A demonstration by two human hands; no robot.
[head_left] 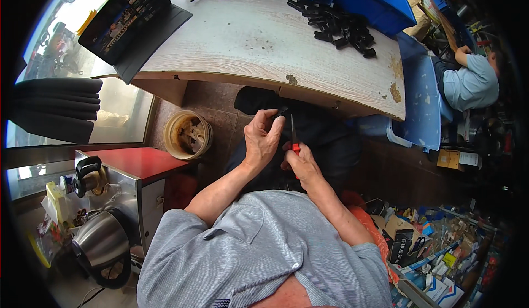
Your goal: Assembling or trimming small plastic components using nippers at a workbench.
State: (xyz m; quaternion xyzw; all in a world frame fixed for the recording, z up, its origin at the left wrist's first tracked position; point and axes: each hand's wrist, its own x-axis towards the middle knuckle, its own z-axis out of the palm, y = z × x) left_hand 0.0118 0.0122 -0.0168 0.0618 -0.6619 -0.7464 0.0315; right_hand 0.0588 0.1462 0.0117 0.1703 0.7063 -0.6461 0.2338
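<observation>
My left hand [261, 140] is raised just in front of the table's edge. Its thumb and forefinger pinch a small black part [282, 111], which looks like the black pieces piled on the table. Close by on the right, my right hand [304, 163] is closed round a tool with a red handle [296, 148]. A thin, pointed metal blade [292, 123] rises from that handle beside the black part, with a small gap between them. Whether the tool is a knife or something else is too small to tell. Both hands are above my dark-clothed lap.
Black parts [344, 30] lie heaped on the whitish table [231, 43], by a blue bin [369, 2]. A dark laptop [129, 24] stands at the left. A bucket [205, 137] is on the floor. A steel kettle [102, 239] sits lower left. Another person [471, 82] sits at far right.
</observation>
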